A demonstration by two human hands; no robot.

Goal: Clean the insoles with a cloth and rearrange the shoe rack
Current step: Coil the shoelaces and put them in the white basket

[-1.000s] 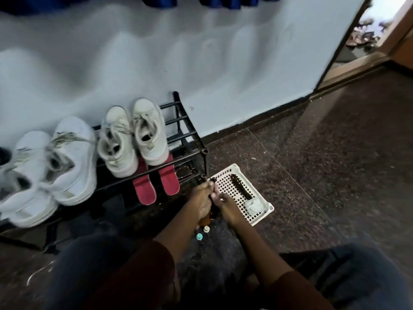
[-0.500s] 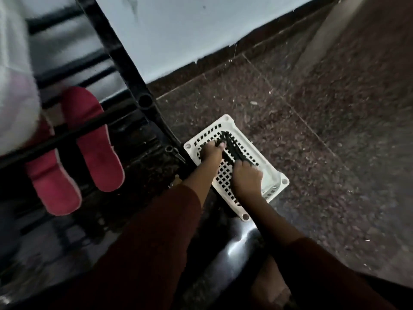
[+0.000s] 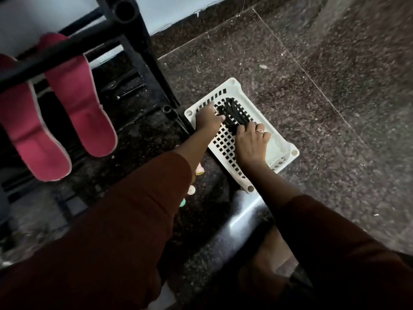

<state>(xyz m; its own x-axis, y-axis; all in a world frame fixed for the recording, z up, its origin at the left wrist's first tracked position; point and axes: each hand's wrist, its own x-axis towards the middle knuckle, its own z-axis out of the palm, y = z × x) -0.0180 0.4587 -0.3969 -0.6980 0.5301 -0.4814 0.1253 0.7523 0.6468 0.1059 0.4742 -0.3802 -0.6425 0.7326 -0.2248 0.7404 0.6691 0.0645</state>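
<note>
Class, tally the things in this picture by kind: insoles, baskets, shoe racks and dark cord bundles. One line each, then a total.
Red insoles: 2
White basket: 1
Black shoe rack: 1
Dark cord bundle: 1
Total: 5

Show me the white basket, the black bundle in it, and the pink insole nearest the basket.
white basket (image 3: 263,113), head view, right rim.
black bundle (image 3: 233,110), head view, middle strands.
pink insole (image 3: 80,101), head view, middle of its surface.
</note>
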